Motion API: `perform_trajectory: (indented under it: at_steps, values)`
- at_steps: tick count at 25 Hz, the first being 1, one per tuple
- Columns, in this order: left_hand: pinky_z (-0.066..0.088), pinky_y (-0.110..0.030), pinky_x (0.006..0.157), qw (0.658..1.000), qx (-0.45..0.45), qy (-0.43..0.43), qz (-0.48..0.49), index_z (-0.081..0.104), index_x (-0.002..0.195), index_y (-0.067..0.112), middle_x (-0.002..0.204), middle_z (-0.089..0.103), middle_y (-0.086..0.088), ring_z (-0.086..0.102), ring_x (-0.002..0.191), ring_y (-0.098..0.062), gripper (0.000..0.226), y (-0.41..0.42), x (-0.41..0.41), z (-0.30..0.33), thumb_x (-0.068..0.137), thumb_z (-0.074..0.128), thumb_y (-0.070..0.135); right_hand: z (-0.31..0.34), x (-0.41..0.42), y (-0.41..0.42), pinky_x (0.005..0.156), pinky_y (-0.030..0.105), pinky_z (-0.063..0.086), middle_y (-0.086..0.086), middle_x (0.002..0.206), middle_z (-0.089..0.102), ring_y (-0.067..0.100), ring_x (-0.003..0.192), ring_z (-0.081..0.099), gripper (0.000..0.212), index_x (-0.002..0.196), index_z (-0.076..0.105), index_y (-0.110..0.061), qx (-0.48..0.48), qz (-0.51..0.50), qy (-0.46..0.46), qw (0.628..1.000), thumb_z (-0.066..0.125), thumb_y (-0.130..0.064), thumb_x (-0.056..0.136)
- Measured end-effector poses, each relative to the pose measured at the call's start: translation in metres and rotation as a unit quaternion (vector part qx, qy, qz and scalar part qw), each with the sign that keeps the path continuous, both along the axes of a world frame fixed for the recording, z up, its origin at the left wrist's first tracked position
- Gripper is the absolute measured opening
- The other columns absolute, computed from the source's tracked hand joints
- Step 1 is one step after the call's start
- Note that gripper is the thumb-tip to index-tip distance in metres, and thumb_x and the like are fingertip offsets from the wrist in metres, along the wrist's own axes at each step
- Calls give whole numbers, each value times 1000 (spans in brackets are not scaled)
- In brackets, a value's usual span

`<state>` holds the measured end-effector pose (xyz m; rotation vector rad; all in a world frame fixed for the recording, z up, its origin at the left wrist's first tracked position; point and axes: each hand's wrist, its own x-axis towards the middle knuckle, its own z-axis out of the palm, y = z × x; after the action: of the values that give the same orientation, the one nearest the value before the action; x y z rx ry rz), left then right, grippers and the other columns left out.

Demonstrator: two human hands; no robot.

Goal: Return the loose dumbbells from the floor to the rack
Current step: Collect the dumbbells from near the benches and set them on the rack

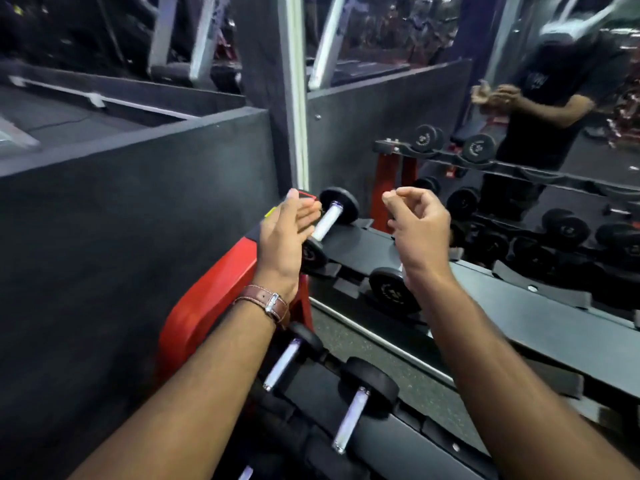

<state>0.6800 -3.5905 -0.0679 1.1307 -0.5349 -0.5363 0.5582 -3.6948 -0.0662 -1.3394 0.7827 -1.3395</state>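
Both hands raised, holding nothing, above the black-and-red metal dumbbell rack (377, 249).

Left hand (285, 233) spread wide, right hand (417, 226) loosely curled; black round-headed, chrome-handled dumbbells (329, 220) rest on the rack's far-left end.

We only get bare forearms here, no sleeves reaching down to either wrist. The left hand (289, 230) has a brown leather watch strap (265, 301) just below it, pale stitching along the edges and a silver metal buckle facing up. The right hand (417, 225) wears nothing, no rings we can make out.
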Motion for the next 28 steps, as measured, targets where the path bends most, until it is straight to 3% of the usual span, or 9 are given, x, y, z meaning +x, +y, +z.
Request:
perform_trajectory:
  at_steps: [2, 5, 8, 11, 18, 28]
  values:
    - [51, -30, 93, 998, -26, -53, 29, 68, 101, 11, 110, 74, -13, 70, 107, -21, 41, 48, 13, 11, 105, 37, 36, 8, 23, 39, 86, 30, 52, -1, 92, 69, 1, 82, 63, 20, 105, 67, -6, -20, 78, -34, 996, 70, -16, 89]
    - [51, -34, 94, 992, -22, -68, 107, 68, 98, 12, 111, 74, -14, 70, 108, -23, 40, 117, 37, 20, 106, 37, 35, 18, 68, 104, 86, 26, 51, 1, 102, 71, -2, 89, 64, 24, 115, 67, 0, -24, 204, -44, 978, 66, -11, 93]
    - [50, -40, 97, 978, -12, -89, 188, 68, 98, 13, 113, 74, -14, 70, 108, -26, 39, 192, 64, 28, 105, 37, 35, 26, 112, 168, 91, 26, 51, -3, 106, 72, -8, 93, 65, 31, 116, 67, -6, -26, 301, -56, 952, 67, -17, 88]
    - [51, -41, 96, 952, -10, -102, 287, 69, 99, 13, 112, 74, -13, 71, 106, -24, 40, 291, 85, 31, 105, 37, 37, 31, 155, 247, 92, 28, 50, -4, 106, 73, -5, 95, 65, 32, 116, 69, -5, -25, 388, -57, 919, 66, -20, 88]
    - [53, -39, 94, 869, 10, -101, 484, 69, 103, 11, 112, 75, -12, 72, 106, -23, 41, 545, 75, 25, 98, 44, 43, 34, 205, 484, 87, 20, 50, 3, 116, 74, 2, 103, 67, 25, 118, 69, -5, -32, 595, -36, 802, 64, -12, 95]
    - [53, -40, 93, 707, 64, -58, 702, 67, 104, 6, 111, 75, -12, 72, 102, -24, 31, 963, -33, -8, 104, 45, 28, 1, 175, 922, 92, 28, 51, -6, 117, 74, 8, 112, 67, 23, 117, 70, -18, -53, 795, 12, 604, 63, -20, 95]
